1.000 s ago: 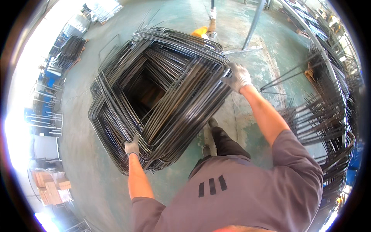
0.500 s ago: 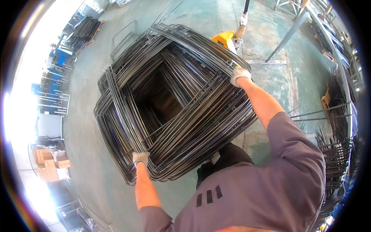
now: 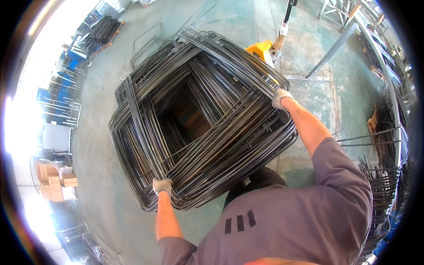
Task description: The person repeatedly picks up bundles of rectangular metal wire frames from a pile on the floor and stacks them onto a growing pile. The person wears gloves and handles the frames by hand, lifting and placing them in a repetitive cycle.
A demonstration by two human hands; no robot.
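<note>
A tall stack of dark bent-metal-tube frames (image 3: pixel 221 145) stands before me, the rounded rectangles laid crosswise round a deep central hollow. My left hand (image 3: pixel 162 186), in a pale work glove, is closed on tubes at the near left corner. At the right corner my right hand (image 3: pixel 281 98), gloved the same way, is closed on the frames there. Its fingertips are partly hidden behind the glove's back. Both arms reach out over the stack, which comes close to my body.
Beyond the stack's far right side is a yellow pallet jack (image 3: pixel 259 49) with a dark upright handle. A grey metal post (image 3: pixel 332 51) slants up at right, beside racks of rods (image 3: pixel 383 176). Cardboard boxes (image 3: pixel 54 185) sit at far left on the green-grey floor (image 3: pixel 99 154).
The whole view has shifted slightly. My right hand has come a little nearer to me along the stack's right corner. My left hand keeps its grip at the near left corner.
</note>
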